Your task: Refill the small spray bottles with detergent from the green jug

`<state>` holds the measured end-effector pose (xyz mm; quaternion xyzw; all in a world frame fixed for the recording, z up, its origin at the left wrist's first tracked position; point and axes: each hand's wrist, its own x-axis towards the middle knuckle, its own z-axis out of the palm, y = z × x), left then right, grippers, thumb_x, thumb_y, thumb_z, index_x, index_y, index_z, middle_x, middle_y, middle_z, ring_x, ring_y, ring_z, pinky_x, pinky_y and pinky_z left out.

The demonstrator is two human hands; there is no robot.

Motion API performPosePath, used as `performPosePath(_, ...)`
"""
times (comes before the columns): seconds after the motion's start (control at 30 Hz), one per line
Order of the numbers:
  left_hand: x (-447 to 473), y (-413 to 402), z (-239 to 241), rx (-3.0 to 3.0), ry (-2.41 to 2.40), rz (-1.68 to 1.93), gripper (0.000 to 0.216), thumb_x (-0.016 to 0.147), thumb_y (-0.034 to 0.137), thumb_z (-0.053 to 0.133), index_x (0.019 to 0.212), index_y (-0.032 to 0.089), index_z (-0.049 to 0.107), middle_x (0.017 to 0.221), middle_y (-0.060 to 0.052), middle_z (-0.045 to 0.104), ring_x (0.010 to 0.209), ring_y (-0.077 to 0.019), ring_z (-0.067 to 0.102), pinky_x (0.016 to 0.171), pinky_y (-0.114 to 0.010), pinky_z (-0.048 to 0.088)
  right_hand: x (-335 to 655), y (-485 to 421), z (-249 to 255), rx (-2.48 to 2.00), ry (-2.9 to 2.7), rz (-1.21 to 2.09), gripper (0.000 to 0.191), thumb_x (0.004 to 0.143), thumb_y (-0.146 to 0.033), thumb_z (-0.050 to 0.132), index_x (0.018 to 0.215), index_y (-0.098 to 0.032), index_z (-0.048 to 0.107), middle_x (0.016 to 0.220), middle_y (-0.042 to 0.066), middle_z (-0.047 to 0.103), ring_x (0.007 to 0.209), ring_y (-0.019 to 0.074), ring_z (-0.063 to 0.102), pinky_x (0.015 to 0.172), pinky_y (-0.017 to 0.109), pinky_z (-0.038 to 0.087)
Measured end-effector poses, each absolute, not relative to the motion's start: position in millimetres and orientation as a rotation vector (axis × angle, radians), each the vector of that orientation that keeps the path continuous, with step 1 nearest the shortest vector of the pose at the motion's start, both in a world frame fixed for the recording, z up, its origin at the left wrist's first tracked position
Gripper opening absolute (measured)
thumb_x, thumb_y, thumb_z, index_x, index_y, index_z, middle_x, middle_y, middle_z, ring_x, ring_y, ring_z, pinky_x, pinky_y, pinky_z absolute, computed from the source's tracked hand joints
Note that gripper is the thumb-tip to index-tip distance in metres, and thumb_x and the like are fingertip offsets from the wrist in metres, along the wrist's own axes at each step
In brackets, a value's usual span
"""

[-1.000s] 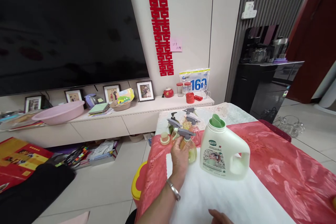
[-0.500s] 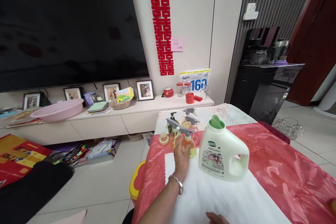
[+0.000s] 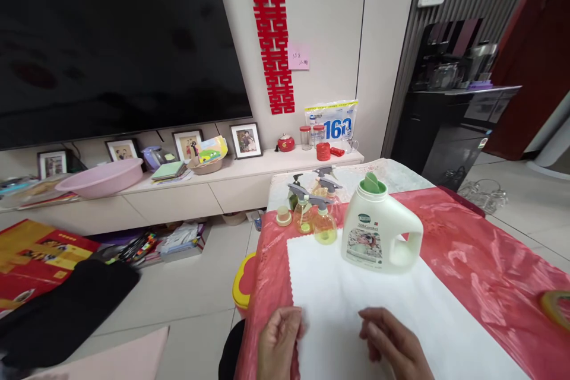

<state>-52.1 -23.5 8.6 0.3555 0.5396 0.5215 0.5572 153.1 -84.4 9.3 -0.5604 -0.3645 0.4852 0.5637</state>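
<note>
My left hand (image 3: 280, 341) is low over the left edge of a white cloth (image 3: 329, 291), its fingers curled in against the thumb, with nothing visible in it. Over the same cloth, my right hand (image 3: 394, 341) has loosely bent fingers, apart from the thumb and holding nothing. Beyond them stands a pale green detergent jug (image 3: 378, 234) with a green pouring insert in its neck. To its left is a clear spray bottle (image 3: 325, 228) with a grey trigger head and yellow liquid inside. Another spray bottle (image 3: 303, 217) stands beside it, near a cream cap (image 3: 283, 215).
More spray bottles (image 3: 332, 187) and a dark pump bottle (image 3: 294, 190) stand behind. A red cover (image 3: 481, 249) lies over the table, with a tape roll (image 3: 556, 309) at the right. A yellow-rimmed bin (image 3: 244, 285) is beside the table. Behind runs a low cabinet (image 3: 178, 196).
My left hand has let go of the front spray bottle and drawn back toward me. My right hand has come further into view. The camera has tilted slightly down.
</note>
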Motion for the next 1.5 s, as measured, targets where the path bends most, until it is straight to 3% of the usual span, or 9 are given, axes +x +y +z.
performPosePath(0.17,-63,-28,51,0.996,1.076,1.253,0.049,0.081,0.064,0.071,0.062,0.019,0.065,0.058,0.001,0.058,0.056,-0.0134,0.050,0.058,-0.025,0.041,146,-79,59,-1.119,-0.932,1.216,0.063,0.088,-0.073,0.064,0.072,-0.013,0.054,0.065,0.004,0.048,0.059,0.0091,0.041,0.057,0.022,0.031)
performPosePath(0.33,-55,-33,84,1.240,0.857,1.283,0.070,0.089,0.075,0.049,0.043,0.022,0.053,0.048,0.000,0.043,0.051,-0.0144,0.042,0.054,-0.030,0.032,130,-91,93,-1.024,-1.003,1.100,0.077,0.090,-0.086,0.050,0.059,-0.016,0.041,0.053,0.001,0.031,0.054,0.0092,0.030,0.055,0.026,0.021)
performPosePath(0.5,-36,-39,70,1.290,1.086,1.044,0.074,0.089,0.084,0.026,0.045,0.025,0.035,0.048,0.003,0.033,0.050,-0.0147,0.034,0.056,-0.033,0.029,122,-87,57,-1.129,-0.969,1.138,0.076,0.093,-0.083,0.045,0.059,-0.017,0.030,0.057,0.000,0.027,0.055,0.0088,0.027,0.055,0.026,0.021)
performPosePath(0.63,-22,-39,51,1.243,1.313,0.778,0.077,0.080,0.093,0.015,0.046,0.026,0.030,0.047,0.004,0.030,0.050,-0.0143,0.032,0.059,-0.034,0.029,119,-77,15,-1.315,-0.895,1.279,0.080,0.085,-0.092,0.045,0.059,-0.018,0.027,0.056,-0.002,0.023,0.054,0.0072,0.021,0.052,0.025,0.017)
performPosePath(1.1,-17,-43,57,1.263,1.384,0.858,0.074,0.079,0.094,0.017,0.051,0.027,0.032,0.050,0.004,0.033,0.052,-0.0151,0.034,0.057,-0.033,0.034,113,-78,25,-1.383,-0.851,1.255,0.083,0.078,-0.095,0.050,0.064,-0.018,0.021,0.061,-0.002,0.021,0.056,0.0072,0.020,0.054,0.023,0.017)
performPosePath(1.5,-20,-45,35,1.290,1.389,0.870,0.072,0.084,0.089,0.025,0.051,0.026,0.036,0.049,0.002,0.041,0.052,-0.0159,0.042,0.057,-0.031,0.037,112,-82,25,-1.419,-0.885,1.222,0.077,0.090,-0.090,0.040,0.067,-0.018,0.023,0.063,-0.001,0.023,0.060,0.0084,0.021,0.055,0.024,0.020)
